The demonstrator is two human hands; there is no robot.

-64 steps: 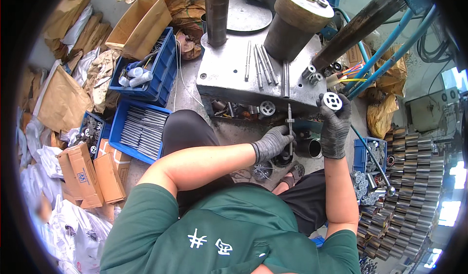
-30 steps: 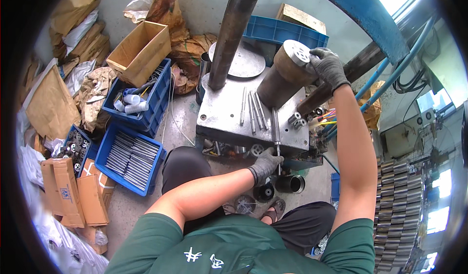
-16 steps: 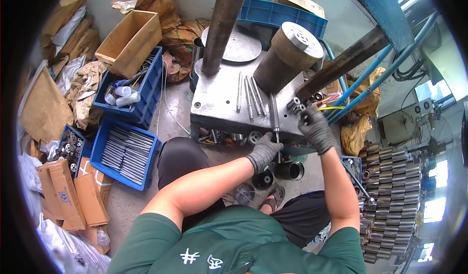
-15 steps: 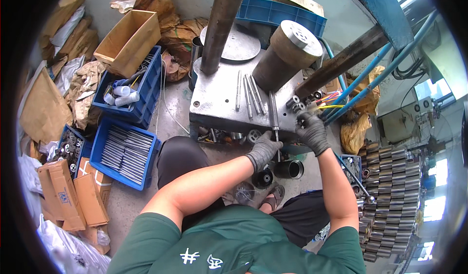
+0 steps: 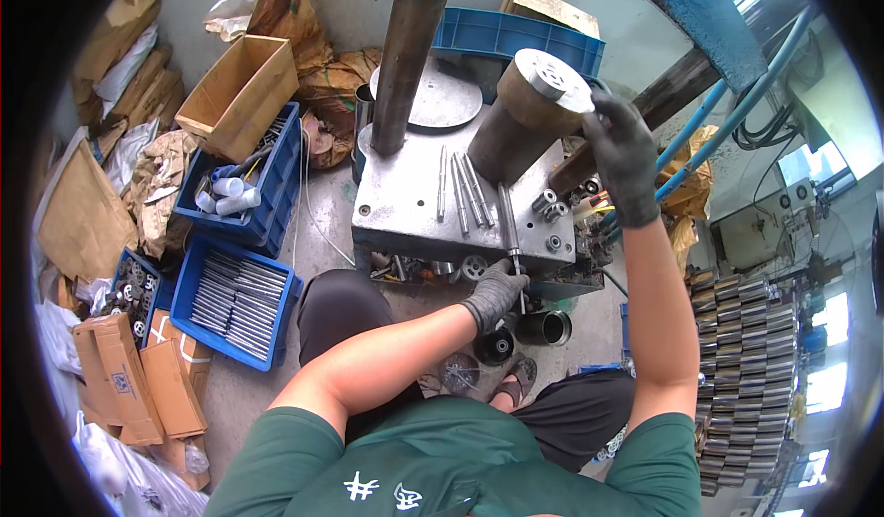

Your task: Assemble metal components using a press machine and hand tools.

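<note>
My left hand (image 5: 498, 296), in a dark grey glove, is closed around the thin lower end of a metal shaft (image 5: 508, 222) at the front edge of a steel press table (image 5: 396, 206). The shaft's thicker part lies on the table top. My right hand (image 5: 622, 153), also gloved, is raised beside the top of a thick upright steel cylinder (image 5: 517, 126); its fingers are apart and no object shows in them. A slotted light metal disc (image 5: 556, 77) rests on the cylinder. Several loose shafts (image 5: 462, 189) lie left of it. Small ring-shaped parts (image 5: 553, 242) sit at the table's right side.
Steel columns (image 5: 412, 66) rise from the table. Blue hoses (image 5: 709, 144) run at the right. On the left stand a blue crate of shafts (image 5: 276, 340), another blue crate (image 5: 276, 218) and a wooden box (image 5: 241, 98). Stacked metal tubes (image 5: 750, 379) fill the right.
My right hand has risen from the small parts at the table's right edge to the cylinder's top. My left hand keeps hold of the shaft. The view has shifted slightly.
</note>
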